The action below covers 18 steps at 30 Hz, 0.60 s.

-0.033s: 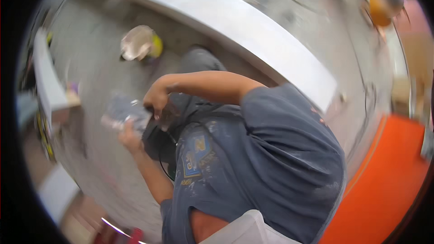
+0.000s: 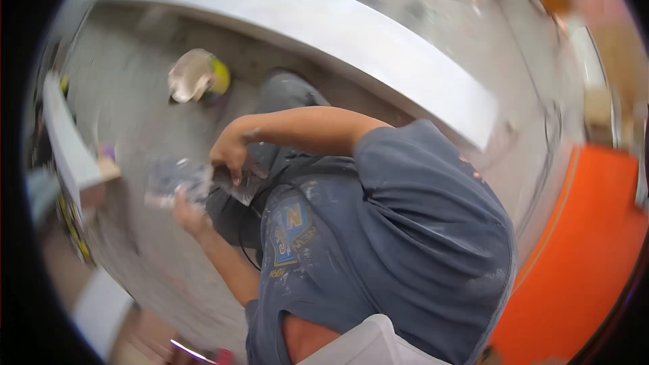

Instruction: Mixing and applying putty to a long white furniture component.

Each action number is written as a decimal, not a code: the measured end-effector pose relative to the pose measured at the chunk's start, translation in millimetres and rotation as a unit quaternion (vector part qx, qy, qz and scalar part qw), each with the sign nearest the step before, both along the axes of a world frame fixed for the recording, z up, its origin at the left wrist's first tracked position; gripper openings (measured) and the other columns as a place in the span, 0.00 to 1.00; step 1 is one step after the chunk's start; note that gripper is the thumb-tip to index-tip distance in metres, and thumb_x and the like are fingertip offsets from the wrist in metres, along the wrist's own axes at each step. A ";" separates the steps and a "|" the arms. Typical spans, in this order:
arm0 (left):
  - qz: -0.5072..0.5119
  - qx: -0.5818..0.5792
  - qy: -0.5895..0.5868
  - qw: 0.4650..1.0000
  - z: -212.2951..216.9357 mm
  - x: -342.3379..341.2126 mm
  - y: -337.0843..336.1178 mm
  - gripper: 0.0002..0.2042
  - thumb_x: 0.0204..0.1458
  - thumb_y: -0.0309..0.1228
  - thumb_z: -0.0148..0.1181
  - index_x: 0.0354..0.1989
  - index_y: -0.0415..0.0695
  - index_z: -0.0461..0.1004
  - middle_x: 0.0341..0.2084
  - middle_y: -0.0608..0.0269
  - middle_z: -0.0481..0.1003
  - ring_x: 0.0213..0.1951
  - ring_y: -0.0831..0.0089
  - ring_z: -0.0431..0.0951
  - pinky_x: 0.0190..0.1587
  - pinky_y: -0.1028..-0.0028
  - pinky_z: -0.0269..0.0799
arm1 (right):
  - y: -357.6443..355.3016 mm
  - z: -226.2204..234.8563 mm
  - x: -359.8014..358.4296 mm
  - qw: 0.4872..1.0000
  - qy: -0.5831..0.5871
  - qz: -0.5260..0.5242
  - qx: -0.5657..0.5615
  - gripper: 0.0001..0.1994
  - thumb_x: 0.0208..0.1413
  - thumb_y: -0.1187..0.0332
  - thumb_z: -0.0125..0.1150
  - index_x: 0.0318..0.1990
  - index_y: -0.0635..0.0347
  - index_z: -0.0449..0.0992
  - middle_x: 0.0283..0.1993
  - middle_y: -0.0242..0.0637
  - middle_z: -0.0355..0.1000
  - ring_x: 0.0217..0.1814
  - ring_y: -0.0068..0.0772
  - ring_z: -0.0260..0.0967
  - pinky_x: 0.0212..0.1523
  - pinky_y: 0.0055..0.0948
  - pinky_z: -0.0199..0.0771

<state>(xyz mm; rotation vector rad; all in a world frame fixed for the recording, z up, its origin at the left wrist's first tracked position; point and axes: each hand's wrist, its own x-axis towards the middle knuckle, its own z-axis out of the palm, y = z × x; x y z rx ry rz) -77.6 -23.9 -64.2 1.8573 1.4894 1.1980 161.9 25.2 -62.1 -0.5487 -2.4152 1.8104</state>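
Observation:
My left hand [image 2: 190, 216] grips the near edge of a flat grey putty scraper [image 2: 177, 179] with pale smears on it, held out over the floor. Close beside it, in front of my body, my right hand [image 2: 231, 152] is bent down at the wrist. Its fingers close on a second flat grey scraper [image 2: 247, 186], which slants over my lap. The two tools look slightly apart, though motion blurs their edges. Past my hands, a yellow bucket [image 2: 220, 76] stands on the floor, its mouth coated with cream-coloured paste [image 2: 190, 76].
A long white beam-like panel [image 2: 304, 7] runs across the far side, beyond my knee. At the left stands a shorter white panel [image 2: 71, 135] with a wooden end. A bright orange sheet [image 2: 574, 243] lies at the right, near dark cables [image 2: 553, 128] on the floor.
The view has turned slightly, so the bucket and panels sit a little lower and further left. The right-hand scraper shows more clearly, with more of a gap from the left one.

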 end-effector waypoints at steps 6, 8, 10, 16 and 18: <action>-0.347 -0.377 -0.650 0.561 38.6 72.2 29.4 0.20 0.51 0.32 0.44 0.52 0.37 0.63 0.40 0.45 0.72 0.56 0.45 0.59 0.60 0.43 0.39 | -48.0 -16.4 55.5 0.759 0.244 -0.597 -0.092 0.31 0.37 0.61 0.68 0.50 0.66 0.64 0.46 0.49 0.67 0.47 0.40 0.66 0.45 0.33 0.66; -0.350 -0.414 -0.645 0.539 24.6 99.3 39.6 0.21 0.51 0.34 0.44 0.53 0.38 0.63 0.41 0.44 0.72 0.56 0.46 0.58 0.60 0.42 0.35 | -56.6 -24.2 70.5 0.755 0.189 -0.626 -0.042 0.32 0.40 0.57 0.66 0.51 0.65 0.63 0.47 0.49 0.66 0.48 0.40 0.65 0.46 0.34 0.66; -0.385 -0.395 -0.626 0.551 21.3 107.2 42.0 0.21 0.51 0.33 0.43 0.54 0.40 0.61 0.45 0.44 0.69 0.56 0.47 0.58 0.60 0.42 0.36 | -53.6 -21.3 55.3 0.805 0.139 -0.576 -0.029 0.33 0.45 0.49 0.60 0.53 0.64 0.61 0.47 0.49 0.66 0.49 0.38 0.64 0.46 0.34 0.66; -0.111 -0.352 -0.510 0.777 16.0 97.8 9.9 0.18 0.54 0.31 0.47 0.52 0.39 0.58 0.45 0.53 0.68 0.45 0.56 0.72 0.43 0.53 0.71 | -62.7 -12.9 51.8 0.863 0.075 -0.494 -0.076 0.14 0.48 0.65 0.55 0.37 0.67 0.72 0.25 0.38 0.70 0.26 0.25 0.67 0.26 0.27 0.68; -0.066 -0.280 -0.505 0.814 14.1 96.4 3.9 0.14 0.52 0.26 0.48 0.47 0.37 0.63 0.37 0.57 0.72 0.35 0.65 0.75 0.34 0.63 0.75 | -68.3 -18.3 40.6 0.744 0.285 -0.574 -0.190 0.12 0.50 0.75 0.53 0.43 0.69 0.67 0.35 0.40 0.72 0.33 0.28 0.71 0.34 0.27 0.73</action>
